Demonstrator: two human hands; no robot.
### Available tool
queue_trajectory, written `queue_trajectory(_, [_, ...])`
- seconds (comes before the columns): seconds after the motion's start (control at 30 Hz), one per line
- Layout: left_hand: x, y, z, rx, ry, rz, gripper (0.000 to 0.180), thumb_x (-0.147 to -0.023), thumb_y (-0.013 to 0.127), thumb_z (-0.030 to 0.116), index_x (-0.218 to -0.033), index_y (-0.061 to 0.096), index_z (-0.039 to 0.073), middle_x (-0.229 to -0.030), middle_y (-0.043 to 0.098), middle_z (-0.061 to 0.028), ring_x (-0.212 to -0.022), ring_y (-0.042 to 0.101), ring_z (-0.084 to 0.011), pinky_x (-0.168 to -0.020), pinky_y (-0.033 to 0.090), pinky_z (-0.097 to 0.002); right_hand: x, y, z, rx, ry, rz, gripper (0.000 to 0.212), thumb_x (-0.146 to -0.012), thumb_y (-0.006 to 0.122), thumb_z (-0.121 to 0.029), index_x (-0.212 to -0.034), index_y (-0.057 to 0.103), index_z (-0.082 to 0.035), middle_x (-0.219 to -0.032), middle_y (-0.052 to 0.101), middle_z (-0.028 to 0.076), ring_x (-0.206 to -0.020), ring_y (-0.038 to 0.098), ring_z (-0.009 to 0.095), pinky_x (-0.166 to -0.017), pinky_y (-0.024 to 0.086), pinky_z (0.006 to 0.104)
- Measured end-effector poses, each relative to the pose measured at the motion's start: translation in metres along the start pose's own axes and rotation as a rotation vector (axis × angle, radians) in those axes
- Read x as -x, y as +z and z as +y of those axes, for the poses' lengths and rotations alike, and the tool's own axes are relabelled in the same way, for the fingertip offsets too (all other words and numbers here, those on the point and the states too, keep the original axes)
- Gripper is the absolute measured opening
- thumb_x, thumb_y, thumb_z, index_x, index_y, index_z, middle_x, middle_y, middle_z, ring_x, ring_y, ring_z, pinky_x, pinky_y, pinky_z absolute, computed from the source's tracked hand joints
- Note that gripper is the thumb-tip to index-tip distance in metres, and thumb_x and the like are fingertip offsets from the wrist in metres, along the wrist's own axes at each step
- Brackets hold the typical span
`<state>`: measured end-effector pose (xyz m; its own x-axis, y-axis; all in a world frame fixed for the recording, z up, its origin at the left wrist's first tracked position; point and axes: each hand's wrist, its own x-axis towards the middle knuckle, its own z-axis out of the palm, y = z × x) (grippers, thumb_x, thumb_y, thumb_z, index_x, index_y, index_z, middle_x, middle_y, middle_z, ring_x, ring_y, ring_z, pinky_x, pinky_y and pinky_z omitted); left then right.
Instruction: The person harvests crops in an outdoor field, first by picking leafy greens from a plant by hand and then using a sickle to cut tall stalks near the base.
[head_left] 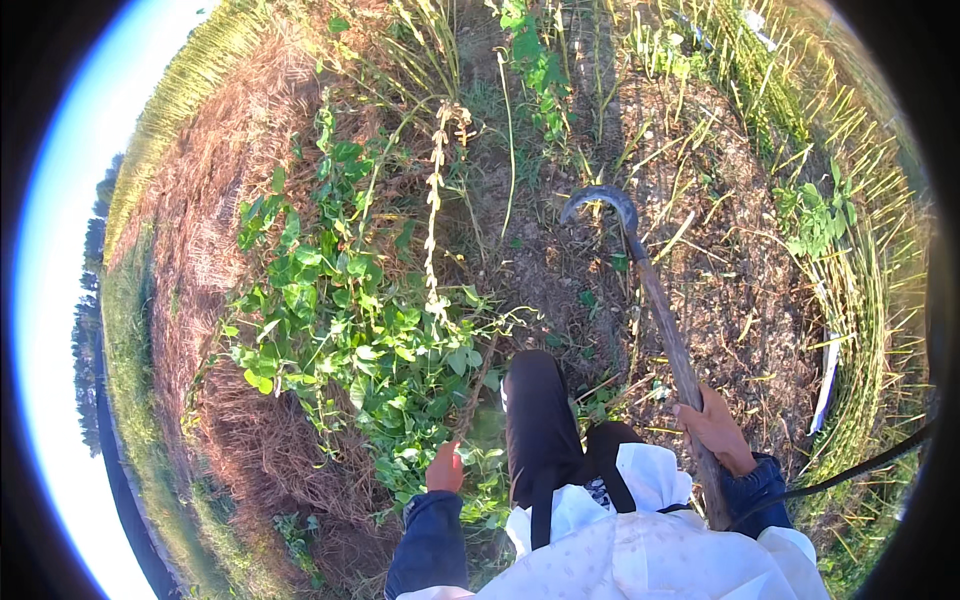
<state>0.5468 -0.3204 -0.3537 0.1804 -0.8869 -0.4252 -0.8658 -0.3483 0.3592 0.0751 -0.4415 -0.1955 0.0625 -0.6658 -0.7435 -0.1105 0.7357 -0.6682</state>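
Observation:
My right hand (715,430) is wrapped round the long wooden handle of a sickle (662,315). Its curved grey blade (605,198) hooks to the left over the soil, ahead of my knees. Lower down, my left hand (445,468) is closed at the lower end of a thin brown plant stem (474,395), beside green leafy vines (345,300). The stem runs up and away from the hand; where its far end goes is hard to make out. A pale dry stalk with pods (435,200) stands out above the vines.
Dry brown straw (220,180) covers the ground at left. Bare soil with plant litter (740,300) lies at right, bordered by yellow-green cut stalks (860,310). A dark strap (860,465) crosses at right. My dark-trousered knee (540,420) is close to the vines.

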Motion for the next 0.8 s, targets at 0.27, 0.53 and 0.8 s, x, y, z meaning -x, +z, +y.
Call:
queue_trajectory(0.27, [-0.243,-0.16,0.189,0.447,0.365,0.353,0.029,-0.094,0.048,0.014,-0.121,0.051,0.003,-0.111,0.062,-0.0143,-0.104,0.06,-0.023,-0.082,0.047,-0.0323,-0.096,0.023,-0.074,-0.006,-0.135,-0.034,0.029,-0.085,0.059,-0.012,-0.108,0.047,0.001,-0.064,0.05,0.003,-0.047,0.05,0.01,-0.041,0.042,0.0266])
queue_trajectory(0.53, [-0.495,-0.247,0.304,0.802,0.146,0.128,0.046,-0.093,0.049,0.041,-0.108,0.059,-0.001,-0.107,0.061,-0.0096,-0.101,0.056,-0.0172,-0.085,0.042,-0.0298,-0.257,0.047,-0.173,0.146,-0.048,-0.058,0.032,-0.084,0.06,-0.014,-0.109,0.047,0.002,-0.067,0.053,0.004,-0.047,0.052,0.012,-0.041,0.043,0.0273])
queue_trajectory(0.8, [-0.52,-0.241,0.309,0.958,-0.029,-0.42,0.027,-0.094,0.051,0.031,-0.091,0.059,0.005,-0.072,0.054,0.0015,-0.064,0.05,-0.0076,-0.06,0.041,-0.0218,-0.408,0.091,-0.246,-0.017,0.042,-0.244,0.022,-0.085,0.057,-0.017,-0.1,0.049,-0.002,-0.068,0.051,0.003,-0.051,0.051,0.011,-0.044,0.043,0.0273])
